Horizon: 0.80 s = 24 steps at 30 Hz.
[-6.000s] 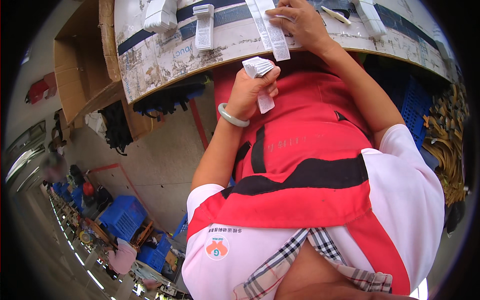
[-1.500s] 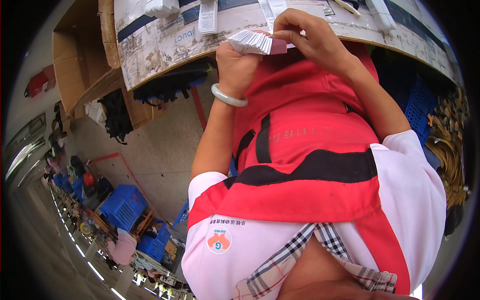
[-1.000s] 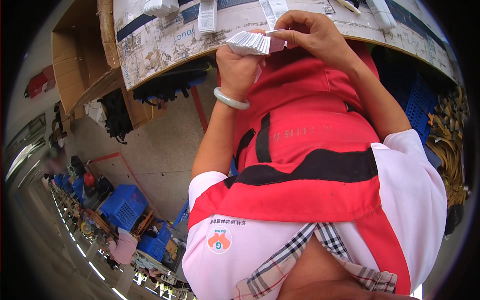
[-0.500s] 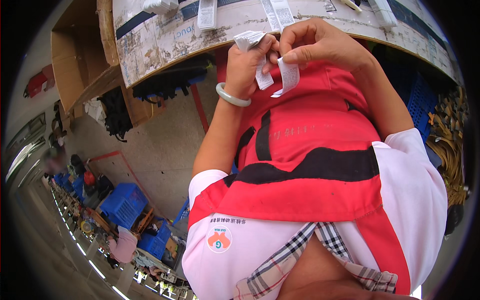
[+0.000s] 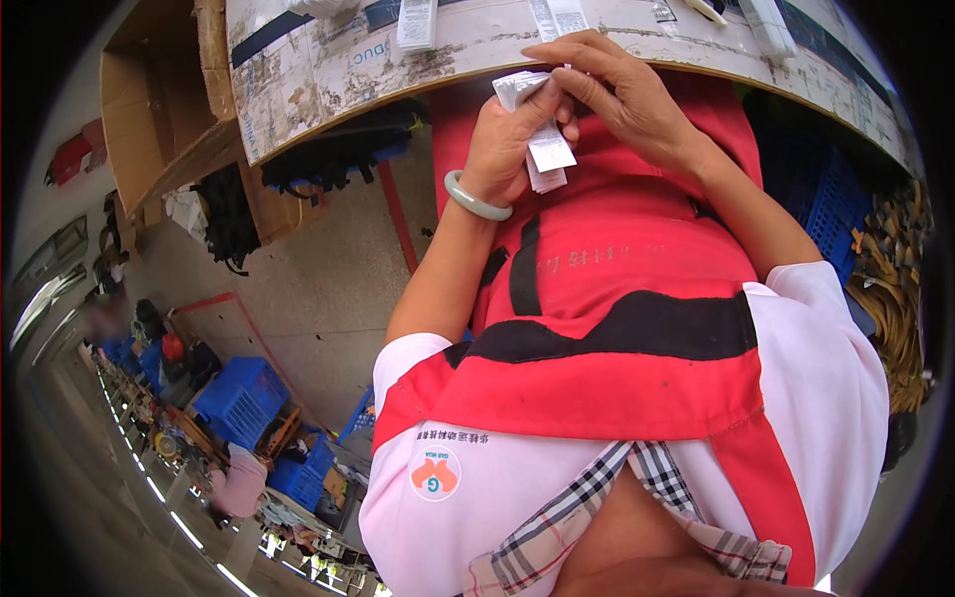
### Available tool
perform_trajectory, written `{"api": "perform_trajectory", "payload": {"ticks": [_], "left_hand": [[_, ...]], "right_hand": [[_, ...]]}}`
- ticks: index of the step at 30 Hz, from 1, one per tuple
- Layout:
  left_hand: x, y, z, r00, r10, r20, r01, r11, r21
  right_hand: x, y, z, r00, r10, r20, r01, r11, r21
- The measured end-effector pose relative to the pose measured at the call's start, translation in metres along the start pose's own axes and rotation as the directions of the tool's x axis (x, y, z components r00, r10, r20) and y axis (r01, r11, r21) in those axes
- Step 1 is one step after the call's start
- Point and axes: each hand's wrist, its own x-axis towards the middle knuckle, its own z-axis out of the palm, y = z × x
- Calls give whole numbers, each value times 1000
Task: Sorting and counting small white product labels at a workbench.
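My left hand (image 5: 505,144), with a pale bangle (image 5: 477,198) at its wrist, is closed around a bundle of white printed labels (image 5: 550,151). The folded upper ends poke out above the fist, and loose lower ends hang below the fingers, in front of my red apron (image 5: 617,234). Close on the right is my right hand (image 5: 622,98). Its fingers reach leftward over the top of the bundle, stretched out and apart, with no label visible in them. I cannot tell whether the fingertips touch the bundle.
Beyond my hands, a worn cardboard-covered table (image 5: 328,85) carries more label stacks (image 5: 417,25) (image 5: 559,16). An open cardboard box (image 5: 159,109) stands at the left. Blue crates (image 5: 244,398) are at the lower left, near a person in pink (image 5: 239,483). Brown strips (image 5: 890,298) pile up at the right.
The label strip pinched in my right hand now lies with the bundle in my left. My right fingers have opened and shifted up; the left hand has moved slightly right.
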Motion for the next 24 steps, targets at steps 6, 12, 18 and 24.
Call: {"api": "perform_trajectory", "payload": {"ticks": [6, 12, 18, 24], "left_hand": [[-4, 5, 3, 993, -32, -116, 44, 993, 109], [-2, 2, -3, 997, -64, -44, 67, 996, 65], [-3, 4, 4, 993, -71, -96, 76, 996, 51], [-12, 2, 3, 999, -32, 1, 30, 937, 347]], "right_hand": [[-8, 1, 3, 981, -176, 81, 194, 914, -358], [-3, -2, -1, 964, -141, 226, 208, 928, -308], [-3, -6, -2, 950, -272, 151, 310, 853, -419], [8, -6, -20, 906, 240, 348, -306, 940, 149]]}}
